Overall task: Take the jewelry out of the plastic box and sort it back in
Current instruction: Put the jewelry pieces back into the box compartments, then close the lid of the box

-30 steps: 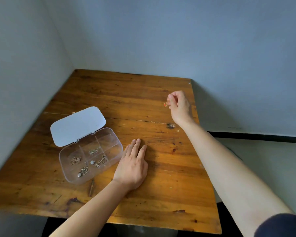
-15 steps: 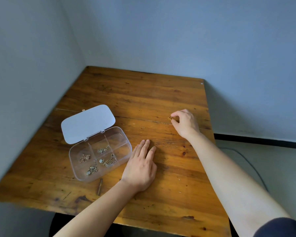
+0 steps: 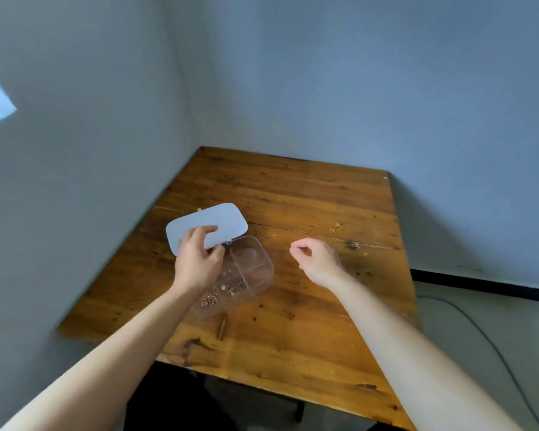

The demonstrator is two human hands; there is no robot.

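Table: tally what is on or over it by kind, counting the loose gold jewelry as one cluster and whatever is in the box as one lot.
Boxes: 1, clear box, its lid open
Jewelry in box: 1 lot, pieces too small to count
Loose gold cluster: 1
Hands: 2, left hand over the box, right hand above the table
Total: 5

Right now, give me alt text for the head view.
A left hand reaches into an open clear box of jewelry on a wooden table; its white lid lies back. The right hand hovers loosely curled, a small gold piece beyond it.
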